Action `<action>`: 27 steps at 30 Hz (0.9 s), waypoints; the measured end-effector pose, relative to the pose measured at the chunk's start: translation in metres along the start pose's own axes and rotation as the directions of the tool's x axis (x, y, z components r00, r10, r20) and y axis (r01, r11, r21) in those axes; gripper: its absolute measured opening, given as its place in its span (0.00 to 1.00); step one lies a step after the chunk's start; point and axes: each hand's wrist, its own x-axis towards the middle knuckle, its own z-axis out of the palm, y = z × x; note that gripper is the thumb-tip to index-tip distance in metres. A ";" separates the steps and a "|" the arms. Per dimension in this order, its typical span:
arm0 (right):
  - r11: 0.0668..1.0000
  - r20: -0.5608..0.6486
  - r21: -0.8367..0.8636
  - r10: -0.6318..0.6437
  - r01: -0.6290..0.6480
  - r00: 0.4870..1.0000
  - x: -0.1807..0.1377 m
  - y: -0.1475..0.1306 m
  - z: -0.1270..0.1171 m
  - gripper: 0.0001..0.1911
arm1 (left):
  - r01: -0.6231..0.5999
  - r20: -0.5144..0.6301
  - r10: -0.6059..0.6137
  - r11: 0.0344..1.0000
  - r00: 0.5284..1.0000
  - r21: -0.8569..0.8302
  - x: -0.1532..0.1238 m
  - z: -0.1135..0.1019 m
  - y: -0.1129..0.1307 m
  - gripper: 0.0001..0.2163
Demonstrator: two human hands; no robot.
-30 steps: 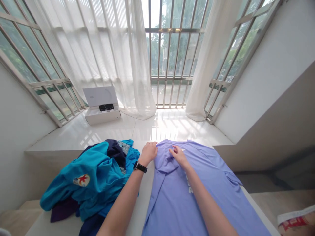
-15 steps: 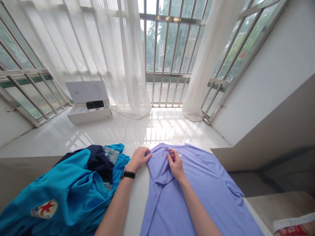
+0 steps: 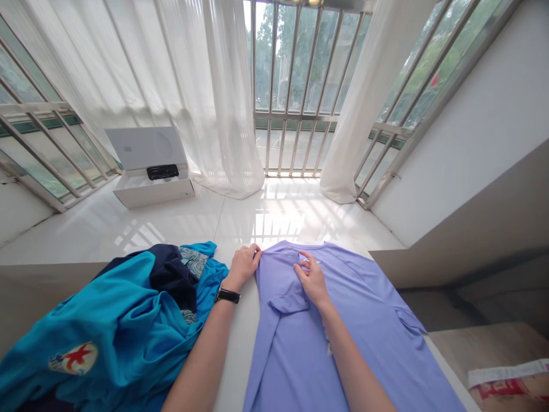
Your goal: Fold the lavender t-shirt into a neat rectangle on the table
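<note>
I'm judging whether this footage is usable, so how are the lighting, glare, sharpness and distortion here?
Head view: daylight from the metal-barred window leaves bright, striped glare on the glossy white sill; head view: the purple fabric shirt, left hand and right hand show no obvious motion blur; head view: the grey metal frame at right leans steeply, suggesting wide-angle distortion.

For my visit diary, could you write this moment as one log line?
left hand: pinching edge of lavender shirt | right hand: at its folded part | left of shirt: heaped teal clothes
</note>
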 end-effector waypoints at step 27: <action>0.927 0.005 -0.358 -0.117 0.111 0.993 -0.003 0.005 -0.003 0.16 | 0.011 -0.048 0.000 0.977 0.999 0.215 -0.004 -0.003 0.010 0.08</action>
